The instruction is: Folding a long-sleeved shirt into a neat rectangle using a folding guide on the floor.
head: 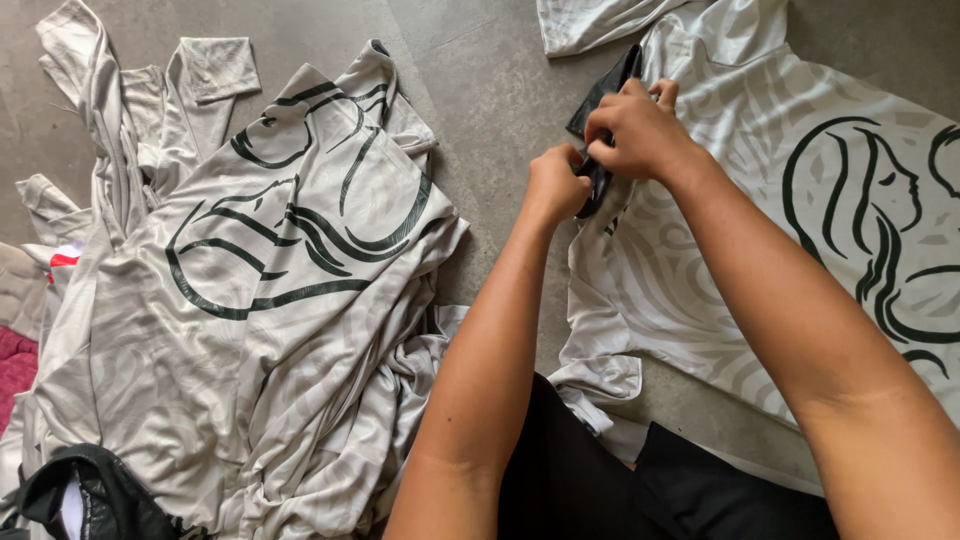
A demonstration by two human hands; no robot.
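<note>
While pinching the narrow black fabric strip (600, 110) against the pale grey printed jersey (720, 250), left hand (555, 185) and right hand (640, 130), fingers closed on it. Best kept taut and flat on the grey concrete floor (490, 80).

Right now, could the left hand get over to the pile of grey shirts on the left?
Probably yes: the left hand grips the black strip, but bare floor lies between it and the pile.

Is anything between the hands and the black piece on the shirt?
Nothing visible. The left hand and right hand both already grip the black piece, which lies on the spread shirt.
</note>
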